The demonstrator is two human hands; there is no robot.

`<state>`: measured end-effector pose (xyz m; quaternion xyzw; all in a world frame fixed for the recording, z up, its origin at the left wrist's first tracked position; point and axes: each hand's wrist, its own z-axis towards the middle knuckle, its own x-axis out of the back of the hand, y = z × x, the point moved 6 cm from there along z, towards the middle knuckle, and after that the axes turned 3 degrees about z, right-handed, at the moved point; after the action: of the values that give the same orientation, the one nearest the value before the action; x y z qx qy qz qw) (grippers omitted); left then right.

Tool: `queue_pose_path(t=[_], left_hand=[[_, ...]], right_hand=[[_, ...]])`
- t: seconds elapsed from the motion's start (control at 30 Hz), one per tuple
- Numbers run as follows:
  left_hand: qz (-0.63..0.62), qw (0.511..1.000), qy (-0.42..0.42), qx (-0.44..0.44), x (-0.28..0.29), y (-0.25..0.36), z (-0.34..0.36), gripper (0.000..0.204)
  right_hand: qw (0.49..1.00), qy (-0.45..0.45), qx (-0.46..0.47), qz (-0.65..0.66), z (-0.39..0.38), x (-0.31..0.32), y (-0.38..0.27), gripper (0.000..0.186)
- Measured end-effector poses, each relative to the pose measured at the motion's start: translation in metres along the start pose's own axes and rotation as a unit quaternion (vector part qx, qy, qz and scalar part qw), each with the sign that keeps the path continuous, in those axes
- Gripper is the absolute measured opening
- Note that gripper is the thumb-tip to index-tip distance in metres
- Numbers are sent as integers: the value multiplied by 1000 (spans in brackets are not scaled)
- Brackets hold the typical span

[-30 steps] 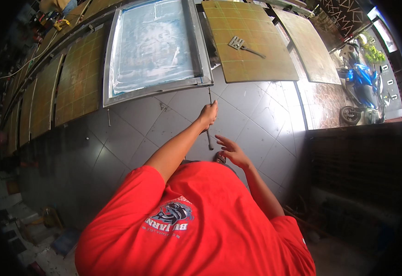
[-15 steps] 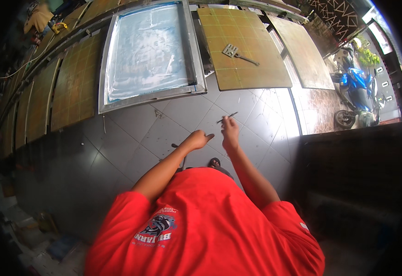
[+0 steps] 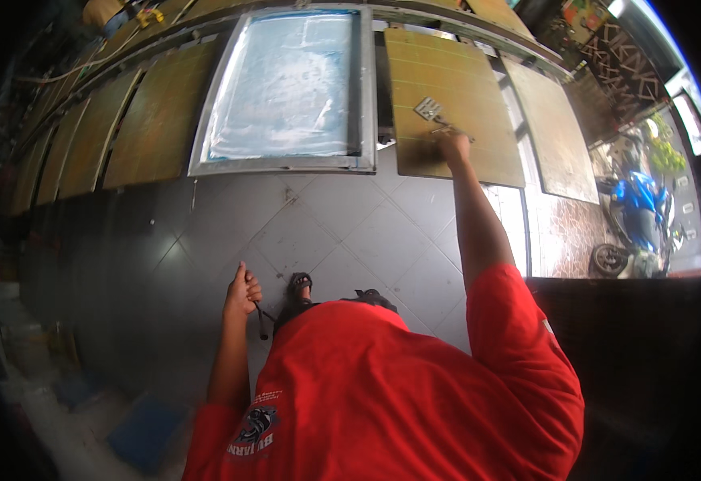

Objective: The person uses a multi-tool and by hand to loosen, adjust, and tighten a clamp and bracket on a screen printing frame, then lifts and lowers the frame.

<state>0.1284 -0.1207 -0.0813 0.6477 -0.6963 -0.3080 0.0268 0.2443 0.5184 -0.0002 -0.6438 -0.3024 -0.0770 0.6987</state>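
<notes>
On the tan board right of the framed screen lies a flat metal tool with a slotted head and a thin handle. My right hand is over that handle, fingers bent and closed. A thin piece shows at its fingertips, but whether it is the handle or a separate stick I cannot tell. Low on the left, away from the boards, my left hand is closed with the thumb up. A dark, thin-handled thing sticks out below the fist; its kind is unclear.
A metal-framed printing screen, smeared white and blue inside, rests among the boards. More tan boards line the left, and a paler board stands right. Grey tiles cover the floor. A blue motorbike is parked far right.
My right hand has reached forward from above the floor onto the board, to the metal tool's handle. My left hand has drawn back to the left. The whole view has shifted slightly.
</notes>
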Motion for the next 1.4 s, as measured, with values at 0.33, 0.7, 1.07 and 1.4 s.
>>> queue_pose_path(t=[0.33,0.7,1.07,1.4], left_hand=[[-180,977,-107,-40,4,34,-46,43],[-54,972,-215,80,-21,135,38,40],[110,957,-263,-53,33,202,52,15],[150,947,-284,8,33,209,63,17]], right_hand=[[961,-212,138,113,-291,-56,-64,31],[721,-666,118,149,-501,-276,-146,30],[925,-355,133,8,-508,-353,-168,16],[937,-348,34,-14,-516,-352,-181,20]])
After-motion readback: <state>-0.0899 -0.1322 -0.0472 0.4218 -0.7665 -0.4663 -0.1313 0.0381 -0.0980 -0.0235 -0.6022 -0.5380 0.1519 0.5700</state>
